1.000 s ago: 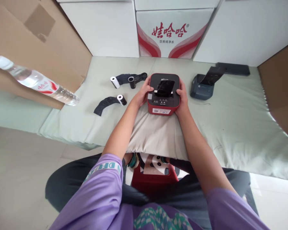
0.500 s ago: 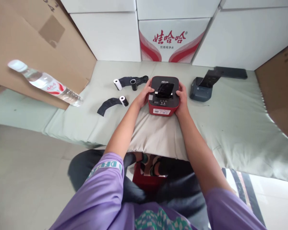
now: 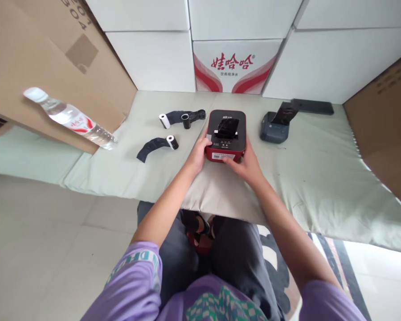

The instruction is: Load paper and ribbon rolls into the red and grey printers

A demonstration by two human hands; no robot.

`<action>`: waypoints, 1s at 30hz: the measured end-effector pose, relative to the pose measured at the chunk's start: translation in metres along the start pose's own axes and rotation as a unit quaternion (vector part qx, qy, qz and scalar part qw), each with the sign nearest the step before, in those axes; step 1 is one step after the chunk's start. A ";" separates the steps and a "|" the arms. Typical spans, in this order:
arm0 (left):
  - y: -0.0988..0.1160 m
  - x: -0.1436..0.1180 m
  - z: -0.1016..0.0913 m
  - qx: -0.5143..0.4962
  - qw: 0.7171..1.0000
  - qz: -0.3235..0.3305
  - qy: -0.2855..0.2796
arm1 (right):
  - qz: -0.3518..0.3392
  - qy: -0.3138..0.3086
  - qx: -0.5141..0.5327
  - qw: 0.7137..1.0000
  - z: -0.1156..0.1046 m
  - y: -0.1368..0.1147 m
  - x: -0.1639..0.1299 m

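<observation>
Sitting near the front edge of the cloth-covered table (image 3: 321, 178), the red and black printer (image 3: 226, 136) rests on a beige patch of fabric with both hands on it. The left hand (image 3: 198, 154) grips its left front corner, fingers curled against the side. The right hand (image 3: 245, 165) presses flat against the front lower right, fingers spread along the face and not closed around anything.

Open cloth lies to the right of the printer, between it and the brown cardboard (image 3: 387, 133) at the right edge. Behind it, a wall of white boxes (image 3: 240, 62) closes off the back. A grey printer (image 3: 274, 129) with a raised black flap stands just to the right, apart from the red one. To the left lie a paper roll (image 3: 171, 141) with a black strip trailing from it, and farther back a white roll (image 3: 163, 120) and a black core (image 3: 186, 121) joined by crumpled dark ribbon. A clear plastic water bottle (image 3: 70, 118) lies tilted at the left edge against more cardboard.

The red printer is boxy with rounded corners, glossy on top, and bears a white label on its front.
</observation>
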State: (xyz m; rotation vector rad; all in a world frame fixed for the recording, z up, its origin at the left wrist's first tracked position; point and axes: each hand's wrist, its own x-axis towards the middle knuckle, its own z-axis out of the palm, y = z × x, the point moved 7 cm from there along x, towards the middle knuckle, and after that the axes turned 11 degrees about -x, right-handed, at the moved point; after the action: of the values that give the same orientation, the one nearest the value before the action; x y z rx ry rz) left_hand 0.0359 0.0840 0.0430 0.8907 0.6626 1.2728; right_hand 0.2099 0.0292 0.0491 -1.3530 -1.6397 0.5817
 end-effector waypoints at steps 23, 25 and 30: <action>-0.027 0.136 0.000 -0.002 0.985 0.105 0.139 | 0.016 0.139 -0.107 0.984 -0.036 0.040 0.120; -0.018 0.102 -0.009 0.042 0.964 0.175 0.196 | -0.009 0.225 -0.181 0.957 -0.068 0.031 0.102; -0.021 0.049 -0.016 0.089 0.971 0.144 0.171 | 0.119 0.333 -0.362 0.863 -0.117 0.072 0.059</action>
State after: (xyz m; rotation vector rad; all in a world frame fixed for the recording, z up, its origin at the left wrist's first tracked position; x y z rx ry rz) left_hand 0.0425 0.1339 0.0192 0.9465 0.9564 1.6706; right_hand 0.3477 0.0843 0.0680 -2.0213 -1.1279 -0.4227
